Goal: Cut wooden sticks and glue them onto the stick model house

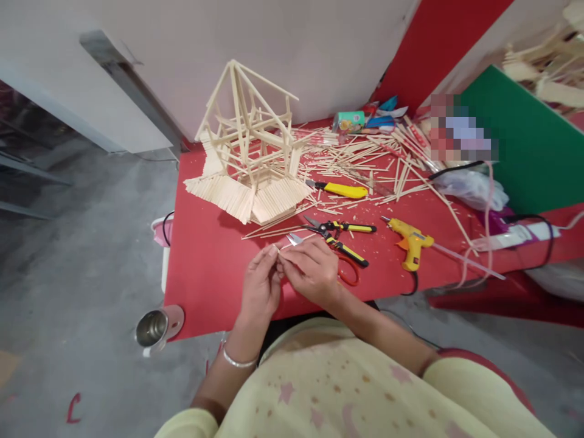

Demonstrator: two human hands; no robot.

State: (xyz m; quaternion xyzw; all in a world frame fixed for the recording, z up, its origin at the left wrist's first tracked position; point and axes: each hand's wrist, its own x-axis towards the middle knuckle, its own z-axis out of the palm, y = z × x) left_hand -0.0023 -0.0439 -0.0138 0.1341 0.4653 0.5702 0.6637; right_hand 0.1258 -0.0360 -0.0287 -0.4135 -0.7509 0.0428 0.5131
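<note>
My left hand (259, 281) and my right hand (314, 269) meet above the near edge of the table, fingertips pinched together. Between them shows a tiny pale piece of wooden stick (278, 250), mostly hidden by the fingers. Just beyond my hands stands a model pavilion (249, 146) built of thin wooden sticks, with a pointed roof frame and a slatted base. Beside my right hand lie pruning shears (340, 234) with yellow and black handles. Red-handled scissors (349, 271) are partly covered by that hand.
A yellow utility knife (342, 190) lies near many loose sticks (360, 155). To the right rests a yellow glue gun (413, 243) with a glue stick in it. A metal mug (159, 328) is by the left front corner of the red table (196, 267). A green board (524, 146) leans at right.
</note>
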